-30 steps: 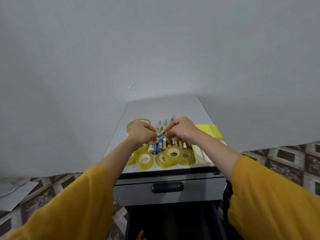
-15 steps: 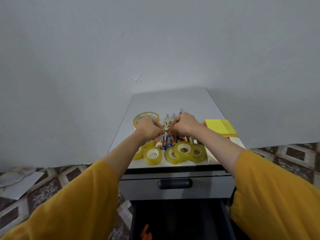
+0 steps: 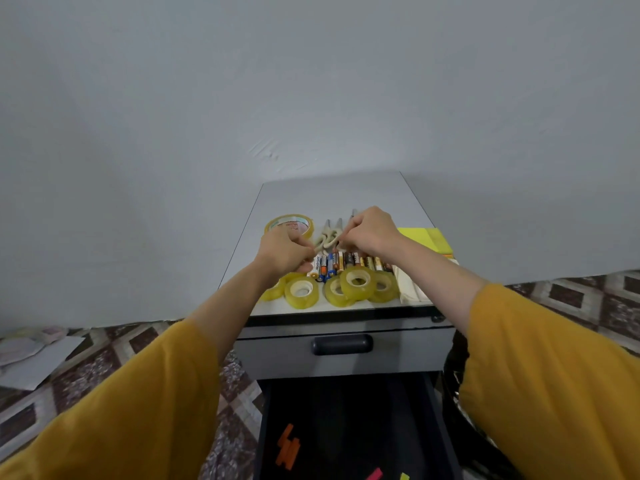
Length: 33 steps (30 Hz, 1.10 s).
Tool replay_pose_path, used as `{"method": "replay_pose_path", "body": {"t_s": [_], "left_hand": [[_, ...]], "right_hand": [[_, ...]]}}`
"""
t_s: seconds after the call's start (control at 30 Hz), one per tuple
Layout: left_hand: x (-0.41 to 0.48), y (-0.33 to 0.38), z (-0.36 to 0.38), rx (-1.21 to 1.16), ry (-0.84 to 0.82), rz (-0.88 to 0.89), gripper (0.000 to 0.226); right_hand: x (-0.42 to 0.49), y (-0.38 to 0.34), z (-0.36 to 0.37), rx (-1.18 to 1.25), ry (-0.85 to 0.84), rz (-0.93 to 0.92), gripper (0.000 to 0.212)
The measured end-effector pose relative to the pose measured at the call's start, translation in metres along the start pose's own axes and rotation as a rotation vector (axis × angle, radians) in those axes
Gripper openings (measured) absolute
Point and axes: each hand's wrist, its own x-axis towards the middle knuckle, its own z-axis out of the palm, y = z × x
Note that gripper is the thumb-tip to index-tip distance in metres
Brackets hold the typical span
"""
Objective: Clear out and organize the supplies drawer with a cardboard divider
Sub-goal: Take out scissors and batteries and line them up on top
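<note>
Standing mid-frame against a pale wall (image 3: 311, 81) on patterned floor (image 3: 86, 368), the grey cabinet top (image 3: 329, 195) carries tape rolls (image 3: 301, 291); left hand (image 3: 284, 252) and right hand (image 3: 372, 233), fingers curled, pinch scissors (image 3: 327, 239).

Not much legible here tbh: the white battery (image 3: 316, 263) has dark lettering down its side, too blurry to spell out. The big tape roll (image 3: 290, 225), at 11 o'clock from it, has red print inside its core, too small to read.
</note>
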Motion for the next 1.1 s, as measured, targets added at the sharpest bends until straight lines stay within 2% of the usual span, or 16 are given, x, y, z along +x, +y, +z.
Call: {"method": "replay_pose_path", "body": {"t_s": [0.07, 0.17, 0.3, 0.4, 0.53, 0.67, 0.77, 0.9, 1.0, 1.1], "left_hand": [[-0.018, 0.000, -0.001, -0.036, -0.008, 0.025, 0.016], [-0.053, -0.006, 0.004, -0.117, -0.070, 0.055, 0.014], [-0.105, -0.030, 0.018, -0.227, -0.131, 0.099, 0.011], [-0.134, -0.063, 0.025, -0.249, -0.167, 0.105, 0.012], [-0.153, -0.115, 0.040, -0.180, -0.200, -0.018, 0.009], [-0.156, -0.158, 0.061, -0.120, -0.204, -0.109, 0.009], [-0.148, -0.185, 0.075, -0.119, -0.170, -0.153, 0.007], [-0.134, -0.214, 0.090, -0.074, -0.200, -0.223, 0.006], [-0.122, -0.236, 0.098, 0.015, -0.250, -0.247, 0.006], [-0.114, -0.256, 0.103, 0.202, -0.238, -0.227, 0.012]], "right_hand": [[-0.018, -0.003, -0.003, 0.027, 0.018, -0.027, 0.007], [-0.054, -0.002, -0.002, 0.129, -0.010, -0.083, 0.027], [-0.111, 0.019, 0.011, 0.191, -0.122, -0.094, 0.024], [-0.144, 0.049, 0.027, 0.193, -0.215, -0.019, 0.015], [-0.174, 0.094, 0.052, 0.196, -0.308, 0.079, 0.005], [-0.180, 0.135, 0.077, 0.184, -0.380, 0.154, 0.005], [-0.174, 0.160, 0.096, 0.173, -0.417, 0.229, 0.013], [-0.170, 0.182, 0.109, 0.197, -0.464, 0.301, 0.009], [-0.161, 0.190, 0.112, 0.175, -0.476, 0.324, 0.012], [-0.149, 0.191, 0.112, 0.199, -0.454, 0.354, 0.015]]}}
